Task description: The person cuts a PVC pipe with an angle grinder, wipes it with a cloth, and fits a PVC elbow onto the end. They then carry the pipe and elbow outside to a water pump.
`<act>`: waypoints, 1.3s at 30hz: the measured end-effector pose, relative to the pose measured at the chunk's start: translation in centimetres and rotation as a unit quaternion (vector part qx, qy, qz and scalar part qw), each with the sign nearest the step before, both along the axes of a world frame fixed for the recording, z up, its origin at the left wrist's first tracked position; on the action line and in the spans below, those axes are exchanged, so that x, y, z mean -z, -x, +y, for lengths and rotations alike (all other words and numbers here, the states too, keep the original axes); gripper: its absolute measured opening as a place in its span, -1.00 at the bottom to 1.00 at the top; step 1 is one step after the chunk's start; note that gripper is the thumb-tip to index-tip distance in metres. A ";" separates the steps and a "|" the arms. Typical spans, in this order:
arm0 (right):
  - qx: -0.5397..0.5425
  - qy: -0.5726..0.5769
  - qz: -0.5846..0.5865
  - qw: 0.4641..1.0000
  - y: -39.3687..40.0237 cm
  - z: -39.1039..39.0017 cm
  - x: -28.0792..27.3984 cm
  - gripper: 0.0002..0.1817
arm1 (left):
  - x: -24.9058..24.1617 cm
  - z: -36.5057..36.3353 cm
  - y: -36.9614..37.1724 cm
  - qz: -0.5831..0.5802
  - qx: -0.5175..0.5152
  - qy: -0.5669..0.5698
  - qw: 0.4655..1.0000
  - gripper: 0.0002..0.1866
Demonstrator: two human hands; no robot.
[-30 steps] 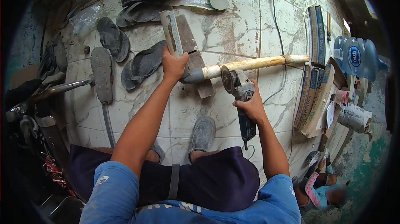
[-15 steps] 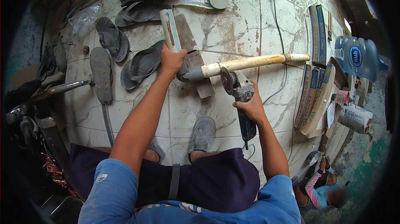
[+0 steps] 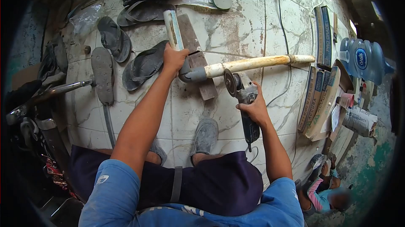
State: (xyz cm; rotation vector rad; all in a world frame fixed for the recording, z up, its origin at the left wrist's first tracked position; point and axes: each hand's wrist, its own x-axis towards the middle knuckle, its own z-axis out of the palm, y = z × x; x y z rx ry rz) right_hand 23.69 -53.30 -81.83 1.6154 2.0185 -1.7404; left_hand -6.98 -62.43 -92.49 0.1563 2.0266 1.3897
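My left hand (image 3: 174, 59) is wrapped round the short upper arm of a worn white pipe (image 3: 253, 63), just above its grey elbow (image 3: 195, 75). The pipe's long arm runs off to the right across the tiles. Under the elbow lies a brown wooden board (image 3: 206, 89). In my right hand (image 3: 256, 108) is an angle grinder (image 3: 246, 95), gripped round its body, with its round disc (image 3: 230, 82) right at the lower edge of the pipe near the elbow. The grinder's tail points toward my knees.
Several dark flip-flops (image 3: 145, 65) lie on the left, near a metal tube (image 3: 67, 87). A black cord (image 3: 283, 28) passes by the pipe's right part. Boxes (image 3: 312, 96) and a blue water jug (image 3: 363, 60) stand right. Another person (image 3: 322, 193) sits lower right.
Both hands, the pipe and the grinder stay almost where they were. The other person's hands at lower right have shifted slightly.
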 end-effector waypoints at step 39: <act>0.024 0.006 0.036 0.999 1.2 0.2 -0.7 0.03 | -3.8 -1.7 -3.6 0.241 0.004 -0.060 0.969 -0.59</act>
